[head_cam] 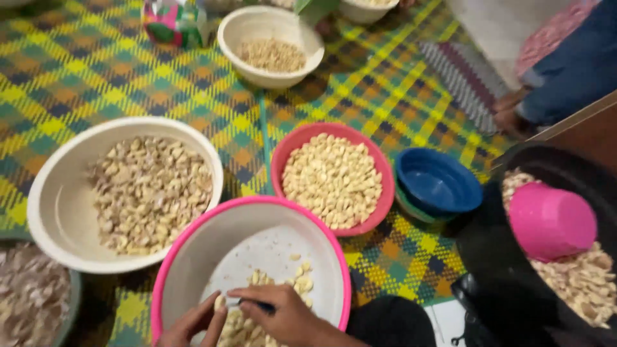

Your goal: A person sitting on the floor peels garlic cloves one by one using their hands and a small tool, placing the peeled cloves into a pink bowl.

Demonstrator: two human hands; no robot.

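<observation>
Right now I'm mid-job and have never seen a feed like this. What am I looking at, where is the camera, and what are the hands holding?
This is one picture from a camera worn on a person's head, looking down at their own bare hands. No machine is involved. The left hand and right hand work together inside a pink-rimmed bowl holding a few pale nuts. The right hand grips a small dark tool; the left pinches a nut against it. On the checked mat lie a white bowl of nuts, a red bowl of nuts, stacked blue bowls and a black tub with a pink cup. Another person's arm shows top right.
</observation>
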